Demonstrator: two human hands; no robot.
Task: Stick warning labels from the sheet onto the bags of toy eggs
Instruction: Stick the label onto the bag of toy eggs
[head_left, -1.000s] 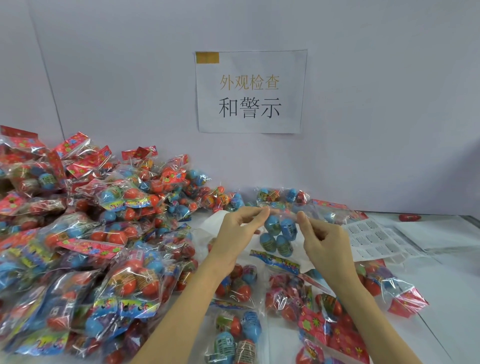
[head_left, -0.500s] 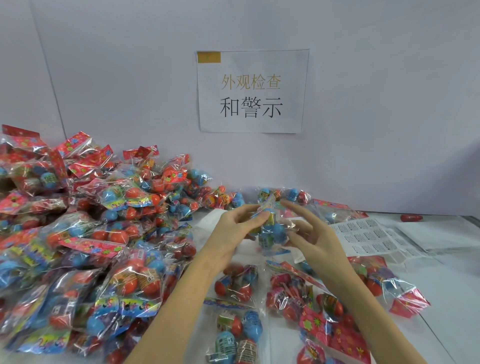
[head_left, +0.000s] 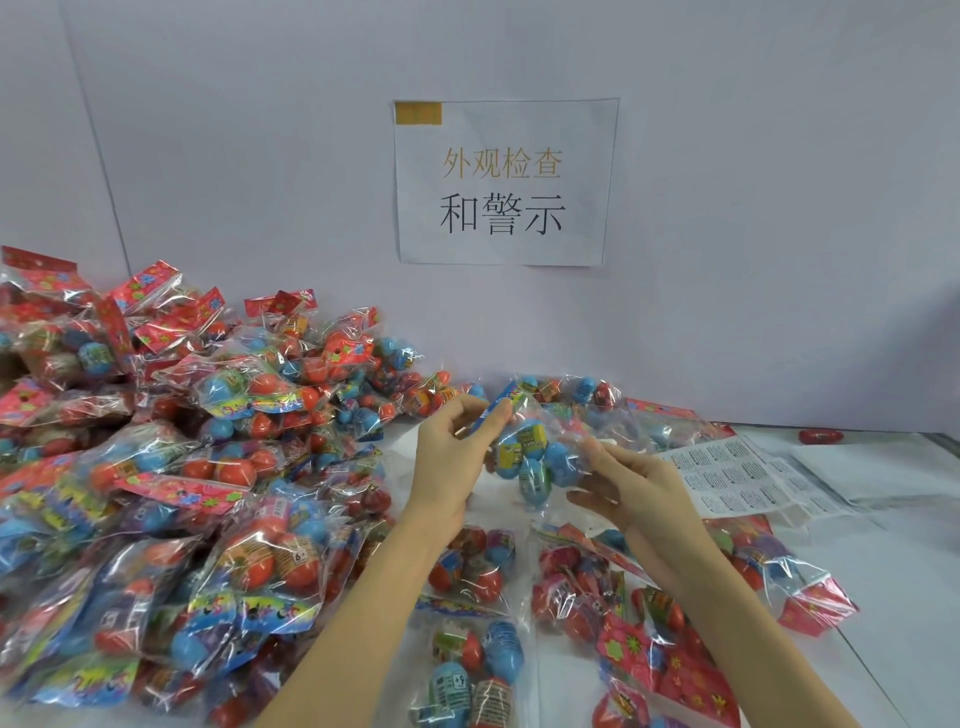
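Clear plastic bag of blue toy eggs (head_left: 530, 452) turned over between hands; blue header strip now pinched at top by left hand (head_left: 452, 457), formerly hanging below. Right hand (head_left: 631, 483) lowered, fingers curled at bag's right edge, small white label at fingertips.
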